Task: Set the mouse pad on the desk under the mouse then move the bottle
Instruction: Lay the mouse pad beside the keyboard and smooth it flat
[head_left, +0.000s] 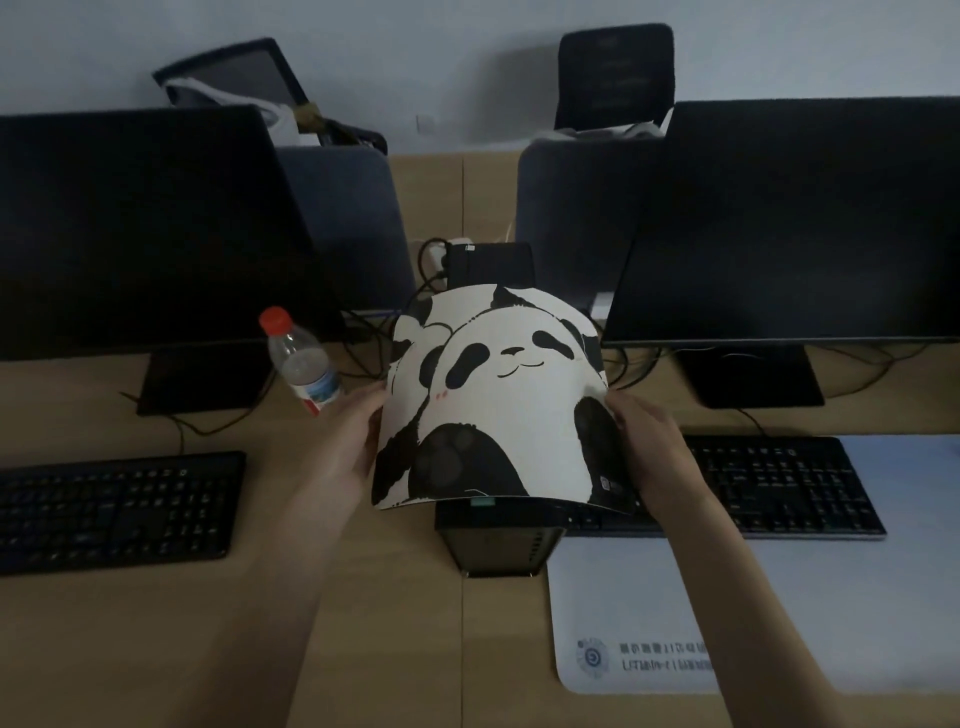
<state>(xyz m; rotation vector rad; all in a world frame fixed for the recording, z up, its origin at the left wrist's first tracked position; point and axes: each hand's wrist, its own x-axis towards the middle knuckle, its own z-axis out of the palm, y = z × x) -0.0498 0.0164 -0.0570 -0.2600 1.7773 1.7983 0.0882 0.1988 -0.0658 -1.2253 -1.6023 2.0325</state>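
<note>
Pad (498, 400) is held bowed at frame centre, side edges pinched by left hand (358, 441) and right hand (649, 452) fingers. Bottle (301, 361), left-centre on bench (156, 649), risks being knocked; no mouse is seen.

Probably office: monitors (145, 218), keyboards (114, 512).

desk mat (623, 597) print blurred, nothing legible

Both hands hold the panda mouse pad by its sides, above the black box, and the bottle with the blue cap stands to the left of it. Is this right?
Not quite: the head view shows the bottle has a red cap, not blue. The rest holds: the left hand and right hand hold the panda mouse pad by its sides above the black box, with the bottle to its left.
</note>
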